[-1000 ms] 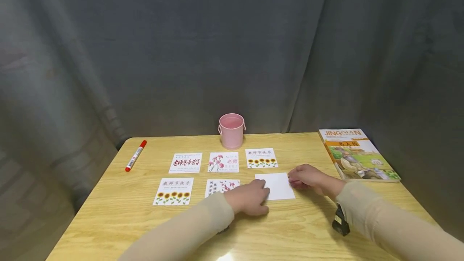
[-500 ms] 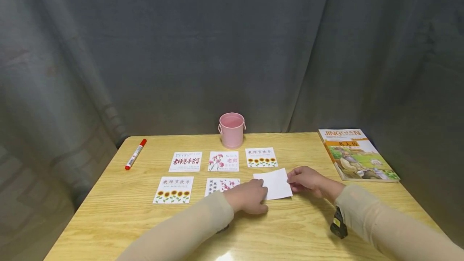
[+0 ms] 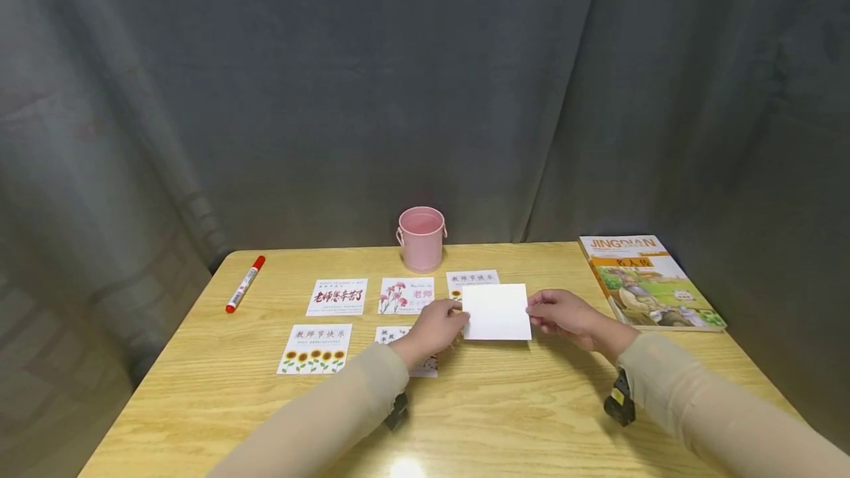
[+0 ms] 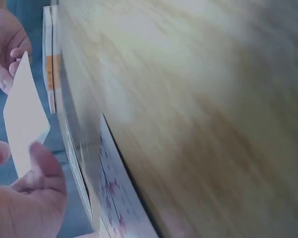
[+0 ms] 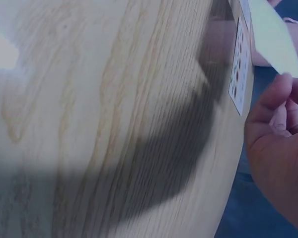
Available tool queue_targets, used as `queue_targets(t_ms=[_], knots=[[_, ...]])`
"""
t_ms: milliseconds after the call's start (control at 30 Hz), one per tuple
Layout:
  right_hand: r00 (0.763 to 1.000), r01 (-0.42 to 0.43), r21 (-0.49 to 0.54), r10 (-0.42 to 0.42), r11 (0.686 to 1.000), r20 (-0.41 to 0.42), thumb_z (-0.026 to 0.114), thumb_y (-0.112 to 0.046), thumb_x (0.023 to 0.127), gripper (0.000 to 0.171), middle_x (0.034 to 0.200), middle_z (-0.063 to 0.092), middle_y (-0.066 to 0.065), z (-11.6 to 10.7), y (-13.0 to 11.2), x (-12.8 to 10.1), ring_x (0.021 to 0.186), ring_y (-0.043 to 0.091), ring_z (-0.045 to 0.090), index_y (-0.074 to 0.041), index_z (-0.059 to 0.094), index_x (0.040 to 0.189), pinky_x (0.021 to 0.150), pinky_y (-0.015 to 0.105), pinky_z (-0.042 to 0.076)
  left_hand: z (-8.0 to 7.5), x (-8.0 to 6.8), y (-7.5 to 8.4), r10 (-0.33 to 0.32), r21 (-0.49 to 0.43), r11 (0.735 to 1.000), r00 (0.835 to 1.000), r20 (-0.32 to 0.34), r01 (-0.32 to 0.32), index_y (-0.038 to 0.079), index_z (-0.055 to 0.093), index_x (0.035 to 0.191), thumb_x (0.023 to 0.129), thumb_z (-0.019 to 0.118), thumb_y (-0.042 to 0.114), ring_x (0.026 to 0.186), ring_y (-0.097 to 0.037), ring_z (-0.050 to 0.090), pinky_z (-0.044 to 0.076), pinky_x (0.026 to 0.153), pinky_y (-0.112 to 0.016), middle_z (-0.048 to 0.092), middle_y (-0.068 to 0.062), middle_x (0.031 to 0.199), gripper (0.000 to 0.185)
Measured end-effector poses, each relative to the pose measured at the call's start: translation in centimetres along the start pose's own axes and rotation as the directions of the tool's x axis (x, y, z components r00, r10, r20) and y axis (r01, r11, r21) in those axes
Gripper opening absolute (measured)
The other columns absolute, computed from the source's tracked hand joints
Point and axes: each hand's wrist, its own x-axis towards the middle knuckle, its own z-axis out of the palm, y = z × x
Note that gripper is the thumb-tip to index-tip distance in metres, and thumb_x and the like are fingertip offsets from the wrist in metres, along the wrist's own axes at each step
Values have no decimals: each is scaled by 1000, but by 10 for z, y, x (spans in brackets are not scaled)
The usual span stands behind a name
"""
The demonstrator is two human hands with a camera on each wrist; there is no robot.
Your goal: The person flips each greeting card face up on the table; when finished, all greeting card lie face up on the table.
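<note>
A blank white card (image 3: 496,313) is held up off the table between both hands, its plain face toward the head camera. My left hand (image 3: 432,329) pinches its left edge, thumb and fingers showing in the left wrist view. At the opposite edge my right hand (image 3: 564,316) pinches the card between thumb and fingers. Behind it, a sunflower card (image 3: 473,277) is partly covered. The left hand and sleeve hide part of a blossom card (image 3: 425,369), and a carnation card (image 3: 406,295) lies just beyond that hand.
At the table's back edge stands a pink bucket (image 3: 422,246). A book (image 3: 651,282) lies at the right, a red-capped marker (image 3: 245,285) at the left. A card with red lettering (image 3: 336,297) and another sunflower card (image 3: 314,350) lie left of the hands.
The white card lay flat on the table, then its right side tilted up. Now both hands have raised it, and it overlaps the sunflower card behind. The left hand has shifted slightly up and left.
</note>
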Motion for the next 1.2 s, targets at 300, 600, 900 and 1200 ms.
queue_targets(t_ms=[300, 600, 900, 1200], knots=[[995, 99, 187, -95, 977, -29, 55, -5, 104, 13, 104, 65, 8, 2, -1, 1, 89, 11, 66, 6, 59, 111, 81, 24, 58, -2, 1, 6, -157, -459, 881, 986, -58, 113, -8, 70, 112, 106, 50, 11, 79, -14, 62, 56, 80, -34, 66, -8, 92, 28], [987, 118, 128, -102, 985, -127, 57, -6, 103, 33, 102, 64, 5, 14, -7, 7, 86, 10, 63, 14, 50, 129, 75, 23, 56, -3, -1, 6, -86, -440, 896, 995, -49, 56, -2, 43, 144, 99, 62, 0, 72, -16, 60, 58, 79, -39, 65, -8, 88, 49], [994, 86, -15, -84, 996, 75, 56, -5, 103, 25, 110, 67, 11, 27, -14, 11, 91, 16, 64, 11, 62, 122, 78, 28, 55, -2, -2, 9, -37, -291, 954, 995, 94, 63, -2, 62, 133, 100, 63, 7, 73, -13, 61, 52, 68, -29, 69, -5, 87, 34], [987, 103, 11, -104, 995, 120, 59, -7, 102, 32, 104, 69, 7, 36, -14, 10, 92, 17, 66, 12, 56, 128, 80, 30, 56, -3, -2, 9, 62, -169, 984, 998, 31, -56, -2, 67, 118, 97, 65, 2, 68, -18, 58, 50, 62, -27, 64, -1, 76, 21]])
